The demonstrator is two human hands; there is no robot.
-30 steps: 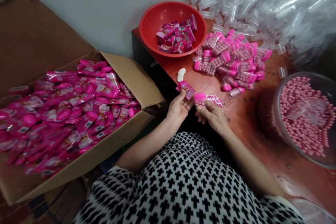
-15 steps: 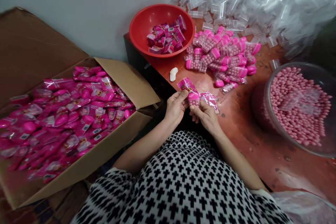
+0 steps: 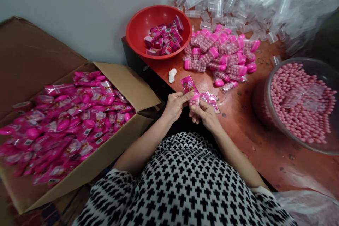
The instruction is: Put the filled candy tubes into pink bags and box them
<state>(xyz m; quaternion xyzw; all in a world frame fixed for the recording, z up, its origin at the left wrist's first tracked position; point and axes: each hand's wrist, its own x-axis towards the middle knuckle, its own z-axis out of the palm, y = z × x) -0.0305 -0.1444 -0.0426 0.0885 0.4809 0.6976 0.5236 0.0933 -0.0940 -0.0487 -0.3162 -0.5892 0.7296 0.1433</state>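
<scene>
Between my two hands is a small clear bottle of pink candy balls, with a pink printed wrapper sticking up beyond it. My left hand is closed, its thumb pressed across the bottle's pink cap end at the wrapper. My right hand grips the bottle's lower part between thumb and fingers. Whether the bottle is inside the wrapper I cannot tell. More pink printed wrappers lie on the table just beyond my right hand.
An open carton of wrapped bottles stands at left. On the orange table are a red bowl of pink packets, a pile of filled bottles, a white lump, a candy tub and clear empty tubes.
My left thumb has slid right, over the cap end of the bottle. The wrapper stands a little more upright. My right hand keeps its grip, and the view has shifted slightly.
</scene>
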